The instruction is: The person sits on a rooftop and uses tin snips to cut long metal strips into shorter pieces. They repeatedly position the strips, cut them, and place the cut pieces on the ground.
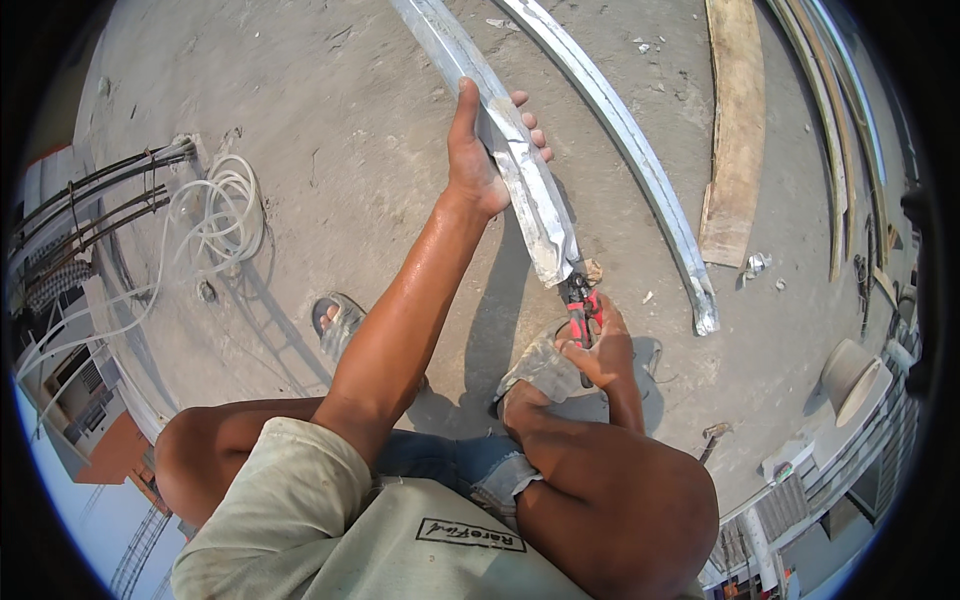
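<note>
A long silvery metal channel, crumpled and dusted with whitish residue near its near end, slants down from the top middle. My left hand is wrapped round it from below, thumb on one side and fingertips showing on the other. In my right hand is a pair of pliers with red and black handles. The jaws meet the channel's near end, beside a small brownish lump; whether they grip the metal is too small to tell. My right foot's sandal lies just under the pliers.
Another metal channel lies on the concrete to the right, then a wooden plank and several long strips. A coiled clear hose and protruding rebar are at left. A hammer and a pale bucket are at lower right.
</note>
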`<state>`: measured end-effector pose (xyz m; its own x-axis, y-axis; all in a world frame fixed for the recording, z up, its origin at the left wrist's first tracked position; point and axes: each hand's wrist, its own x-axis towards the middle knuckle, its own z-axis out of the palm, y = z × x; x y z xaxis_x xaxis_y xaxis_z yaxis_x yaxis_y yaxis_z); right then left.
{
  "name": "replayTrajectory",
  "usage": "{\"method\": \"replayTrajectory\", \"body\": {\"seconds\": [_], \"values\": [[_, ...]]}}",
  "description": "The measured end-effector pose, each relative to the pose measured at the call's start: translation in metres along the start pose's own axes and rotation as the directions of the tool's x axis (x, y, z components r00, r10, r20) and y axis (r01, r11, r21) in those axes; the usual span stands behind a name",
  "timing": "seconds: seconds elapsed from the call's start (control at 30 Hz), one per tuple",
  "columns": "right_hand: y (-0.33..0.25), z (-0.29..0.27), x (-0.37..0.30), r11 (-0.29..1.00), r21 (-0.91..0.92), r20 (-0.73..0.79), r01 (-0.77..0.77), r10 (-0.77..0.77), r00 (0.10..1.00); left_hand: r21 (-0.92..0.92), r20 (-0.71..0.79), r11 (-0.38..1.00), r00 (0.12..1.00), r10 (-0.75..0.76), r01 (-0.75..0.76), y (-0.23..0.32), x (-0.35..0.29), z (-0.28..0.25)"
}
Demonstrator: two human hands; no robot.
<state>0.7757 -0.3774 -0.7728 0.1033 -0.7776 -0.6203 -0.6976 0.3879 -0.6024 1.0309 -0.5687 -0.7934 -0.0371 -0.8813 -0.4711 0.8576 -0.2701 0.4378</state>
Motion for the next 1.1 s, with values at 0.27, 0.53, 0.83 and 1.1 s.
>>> {"method": "replayTrajectory", "body": {"seconds": [0.27,0.53,0.83,1.1], "values": [[-0.015,-0.009,-0.012,0.904,0.392,0.089,-0.168,0.145,0.985,-0.027,0.105,0.999,0.994,-0.021,0.024,0.014,-0.009,-0.016],[-0.021,-0.048,-0.038,0.747,0.618,0.385,-0.246,-0.014,0.923,0.086,0.056,0.995,0.998,0.036,-0.041,0.011,0.003,-0.010],[-0.037,-0.060,-0.040,0.751,0.564,0.569,-0.344,-0.051,0.821,0.130,0.007,0.991,0.999,0.043,-0.044,0.008,0.002,-0.016],[-0.040,-0.053,-0.030,0.797,0.509,0.609,-0.325,-0.066,0.790,0.152,-0.016,0.988,0.999,0.044,-0.041,0.007,0.002,-0.017]]}}
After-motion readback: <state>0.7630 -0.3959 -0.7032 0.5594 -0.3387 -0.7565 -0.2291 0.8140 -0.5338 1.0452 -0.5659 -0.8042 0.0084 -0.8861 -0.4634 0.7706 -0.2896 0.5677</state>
